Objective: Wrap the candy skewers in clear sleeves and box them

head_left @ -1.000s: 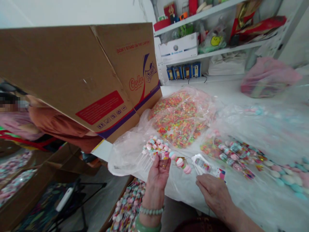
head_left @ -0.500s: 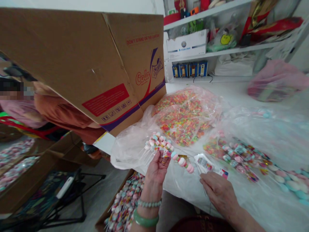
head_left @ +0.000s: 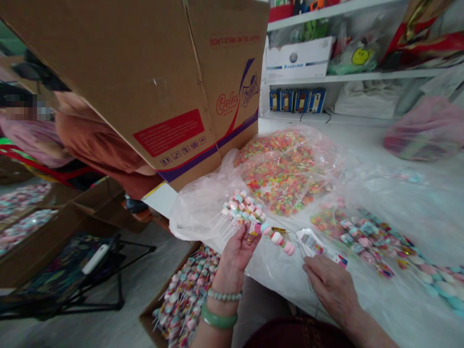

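Observation:
My left hand [head_left: 239,246], wearing a green bangle and a bead bracelet, pinches a marshmallow skewer [head_left: 277,238] of pink, white and blue pieces, with a bit of printed wrapper at the fingertips. Just beyond those fingers is a bunch of marshmallow skewers [head_left: 243,207], their white sticks pointing to the lower left. My right hand [head_left: 331,285] is closed on thin sticks [head_left: 303,250] over the table's edge. Beside it lies a printed plastic wrapper [head_left: 310,241]. The right fingertips are partly hidden.
A large bag of colourful gummy rings [head_left: 279,169] rests on the white table. Wrapped candies [head_left: 366,232] lie to the right. A tall carton [head_left: 170,92] stands at left; a box of skewers [head_left: 188,299] is below. Shelves [head_left: 348,77] are behind. A person [head_left: 94,130] is at far left.
The view has shifted, so the carton and table sit a little further right. Both hands keep their grips, with hardly any movement.

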A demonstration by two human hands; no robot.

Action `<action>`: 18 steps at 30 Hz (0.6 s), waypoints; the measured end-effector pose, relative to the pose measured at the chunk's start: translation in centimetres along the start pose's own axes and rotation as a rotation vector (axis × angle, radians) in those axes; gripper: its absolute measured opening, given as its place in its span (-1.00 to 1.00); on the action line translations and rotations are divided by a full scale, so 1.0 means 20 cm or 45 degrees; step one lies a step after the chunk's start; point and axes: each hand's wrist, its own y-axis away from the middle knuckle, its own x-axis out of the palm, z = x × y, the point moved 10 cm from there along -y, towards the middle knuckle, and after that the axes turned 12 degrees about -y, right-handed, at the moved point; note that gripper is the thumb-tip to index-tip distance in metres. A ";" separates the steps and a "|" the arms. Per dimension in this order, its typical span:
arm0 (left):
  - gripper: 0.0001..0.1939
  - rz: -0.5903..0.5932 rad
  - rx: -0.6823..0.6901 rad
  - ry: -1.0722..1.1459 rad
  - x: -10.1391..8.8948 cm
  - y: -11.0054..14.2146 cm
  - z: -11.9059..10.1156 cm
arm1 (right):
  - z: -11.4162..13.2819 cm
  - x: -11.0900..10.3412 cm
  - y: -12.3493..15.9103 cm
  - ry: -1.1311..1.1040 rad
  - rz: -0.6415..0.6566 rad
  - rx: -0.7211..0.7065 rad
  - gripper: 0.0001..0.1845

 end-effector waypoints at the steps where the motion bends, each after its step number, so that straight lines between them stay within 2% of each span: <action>1: -0.88 -0.006 0.002 0.008 -0.01 -0.01 0.00 | 0.00 0.01 0.00 0.000 0.007 0.001 -0.72; 8: -0.92 0.024 -0.023 0.054 -0.04 -0.03 0.01 | 0.03 0.04 -0.01 0.046 0.017 -0.036 -0.72; 18: -0.89 -0.075 0.021 0.127 -0.07 -0.02 0.00 | 0.06 0.03 0.01 0.039 -0.036 -0.082 -0.78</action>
